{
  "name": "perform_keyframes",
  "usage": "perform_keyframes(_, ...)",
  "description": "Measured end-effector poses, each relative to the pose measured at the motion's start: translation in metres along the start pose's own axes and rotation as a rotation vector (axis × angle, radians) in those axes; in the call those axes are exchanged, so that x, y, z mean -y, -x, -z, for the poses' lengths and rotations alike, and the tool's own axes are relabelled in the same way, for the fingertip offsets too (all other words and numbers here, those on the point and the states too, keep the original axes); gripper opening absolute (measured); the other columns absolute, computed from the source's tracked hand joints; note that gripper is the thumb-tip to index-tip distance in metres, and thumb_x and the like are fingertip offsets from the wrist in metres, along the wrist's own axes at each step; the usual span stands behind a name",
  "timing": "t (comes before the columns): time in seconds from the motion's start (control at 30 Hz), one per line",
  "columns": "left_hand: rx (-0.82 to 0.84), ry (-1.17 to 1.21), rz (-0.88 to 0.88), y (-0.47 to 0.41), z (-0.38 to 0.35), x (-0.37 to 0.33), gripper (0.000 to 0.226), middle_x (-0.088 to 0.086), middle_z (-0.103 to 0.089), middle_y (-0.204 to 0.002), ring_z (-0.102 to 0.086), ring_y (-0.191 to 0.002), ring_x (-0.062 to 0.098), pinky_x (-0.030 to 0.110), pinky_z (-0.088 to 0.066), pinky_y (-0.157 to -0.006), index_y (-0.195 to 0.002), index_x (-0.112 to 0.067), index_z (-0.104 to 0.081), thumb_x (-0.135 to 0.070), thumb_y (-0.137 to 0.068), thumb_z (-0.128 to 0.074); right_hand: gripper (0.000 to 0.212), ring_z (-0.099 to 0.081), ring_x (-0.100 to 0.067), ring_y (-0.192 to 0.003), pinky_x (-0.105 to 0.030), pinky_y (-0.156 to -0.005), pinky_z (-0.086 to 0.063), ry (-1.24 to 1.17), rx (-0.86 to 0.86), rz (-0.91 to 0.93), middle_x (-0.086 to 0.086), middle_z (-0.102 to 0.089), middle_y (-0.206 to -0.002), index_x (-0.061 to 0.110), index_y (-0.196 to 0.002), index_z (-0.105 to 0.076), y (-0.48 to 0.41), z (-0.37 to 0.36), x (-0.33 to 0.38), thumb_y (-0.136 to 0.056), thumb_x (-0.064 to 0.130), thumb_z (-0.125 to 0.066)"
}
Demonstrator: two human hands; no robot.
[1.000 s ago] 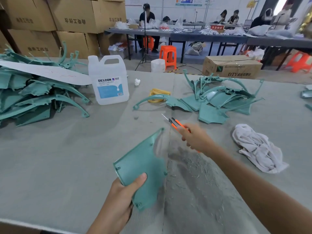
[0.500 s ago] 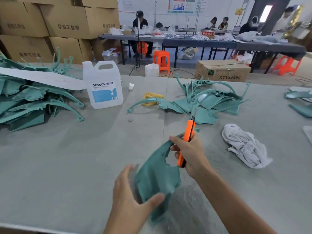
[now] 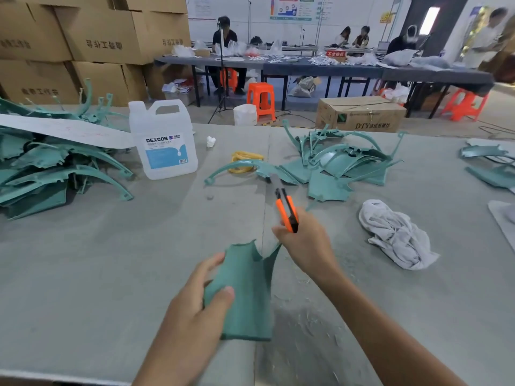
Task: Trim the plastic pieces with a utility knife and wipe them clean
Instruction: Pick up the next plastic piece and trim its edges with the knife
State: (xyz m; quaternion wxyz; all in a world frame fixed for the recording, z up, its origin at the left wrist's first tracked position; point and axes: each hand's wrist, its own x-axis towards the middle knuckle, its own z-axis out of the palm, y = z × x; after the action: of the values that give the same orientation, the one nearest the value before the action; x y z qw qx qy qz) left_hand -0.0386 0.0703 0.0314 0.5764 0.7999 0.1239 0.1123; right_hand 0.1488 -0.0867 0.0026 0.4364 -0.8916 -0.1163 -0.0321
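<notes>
Left hand pinches teal plastic piece, long axis pointing away. Right hand grips orange utility knife, tip pointing up-left, away.

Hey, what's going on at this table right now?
A person is trimming teal plastic parts at a grey table. The left hand grips one flat plastic piece, while the right hand holds an orange utility knife near the piece's upper edge, tip pointing away. Shavings litter the table beside it. A crumpled white rag lies untouched to the right. More teal pieces sit in a left pile and a far pile.
</notes>
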Motion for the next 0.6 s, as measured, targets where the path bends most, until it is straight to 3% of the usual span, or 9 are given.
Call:
perform_keyframes(0.07, 0.112, 0.052, 0.085, -0.007, 0.007, 0.004, 0.066, -0.017, -0.074, -0.1, -0.072, -0.085, 0.009, 0.028, -0.054, -0.076, -0.12, -0.069, -0.046, -0.015, -0.086, -0.062, 0.024, -0.052, -0.015, -0.062, -0.031, -0.054, -0.034, 0.109, 0.081, 0.019, 0.004, -0.055, -0.069, 0.026, -0.079, -0.045, -0.001, -0.005, -0.003, -0.092, 0.032, -0.064)
perform_keyframes(0.13, 0.262, 0.12, 0.18, -0.012, 0.012, 0.012, 0.075, -0.001, -0.077, -0.098, -0.072, -0.078, 0.022, 0.031, -0.053, -0.07, -0.129, -0.062, -0.043, -0.005, -0.084, -0.061, 0.025, -0.051, -0.016, -0.062, -0.031, -0.053, -0.034, 0.146, 0.15, 0.023, 0.004, -0.055, -0.07, 0.026, -0.078, -0.044, 0.0, -0.013, -0.008, -0.092, 0.031, -0.065)
perform_keyframes(0.23, 0.316, -0.012, 0.221, -0.021, 0.009, 0.028, 0.071, 0.004, -0.066, -0.074, -0.055, -0.062, 0.014, 0.027, -0.046, -0.059, -0.135, -0.062, -0.036, -0.025, -0.082, -0.064, 0.019, -0.051, -0.02, -0.065, -0.034, -0.057, -0.036, 0.187, 0.247, 0.037, 0.002, -0.055, -0.072, 0.022, -0.082, -0.047, 0.004, -0.024, -0.016, -0.091, 0.026, -0.063)
perform_keyframes(0.27, 0.288, -0.104, 0.212, -0.026, 0.006, 0.035, 0.066, 0.001, -0.066, -0.076, -0.057, -0.064, 0.011, 0.03, -0.05, -0.063, -0.133, -0.066, -0.034, -0.035, -0.083, -0.064, 0.017, -0.051, -0.019, -0.065, -0.034, -0.058, -0.037, 0.191, 0.268, 0.041, 0.002, -0.055, -0.071, 0.022, -0.083, -0.048, 0.005, -0.026, -0.017, -0.091, 0.024, -0.063)
perform_keyframes(0.33, 0.22, -0.337, 0.162, -0.038, 0.001, 0.046, 0.053, -0.008, -0.072, -0.105, -0.066, -0.092, 0.008, 0.034, -0.052, -0.088, -0.131, -0.064, -0.039, -0.05, -0.086, -0.064, 0.02, -0.05, -0.016, -0.063, -0.033, -0.058, -0.038, 0.182, 0.287, 0.036, 0.004, -0.054, -0.07, 0.024, -0.08, -0.046, 0.005, -0.028, -0.019, -0.091, 0.022, -0.063)
perform_keyframes(0.4, 0.19, -0.604, 0.108, -0.049, -0.007, 0.053, 0.045, -0.017, -0.064, -0.125, -0.061, -0.114, 0.011, 0.028, -0.045, -0.092, -0.131, -0.054, -0.047, -0.062, -0.088, -0.058, 0.022, -0.05, -0.017, -0.065, -0.033, -0.059, -0.037, 0.182, 0.29, 0.03, 0.003, -0.054, -0.071, 0.024, -0.079, -0.045, 0.003, -0.028, -0.021, -0.091, 0.022, -0.064)
perform_keyframes(0.5, 0.162, -0.72, 0.046, -0.062, -0.018, 0.062, 0.044, -0.01, -0.058, -0.117, -0.056, -0.112, 0.016, 0.028, -0.037, -0.084, -0.128, -0.045, -0.053, -0.067, -0.09, -0.05, 0.025, -0.05, -0.019, -0.065, -0.032, -0.057, -0.035, 0.197, 0.278, 0.024, 0.002, -0.053, -0.07, 0.025, -0.077, -0.043, -0.001, -0.026, -0.025, -0.088, 0.019, -0.064)
perform_keyframes(0.6, 0.175, -0.73, -0.022, -0.075, -0.027, 0.068, 0.036, -0.006, -0.044, -0.108, -0.048, -0.11, 0.018, 0.027, -0.034, -0.085, -0.126, -0.044, -0.055, -0.061, -0.095, -0.05, 0.028, -0.05, -0.018, -0.064, -0.03, -0.054, -0.034, 0.22, 0.267, 0.037, 0.004, -0.052, -0.07, 0.027, -0.076, -0.04, -0.005, -0.028, -0.028, -0.089, 0.022, -0.065)
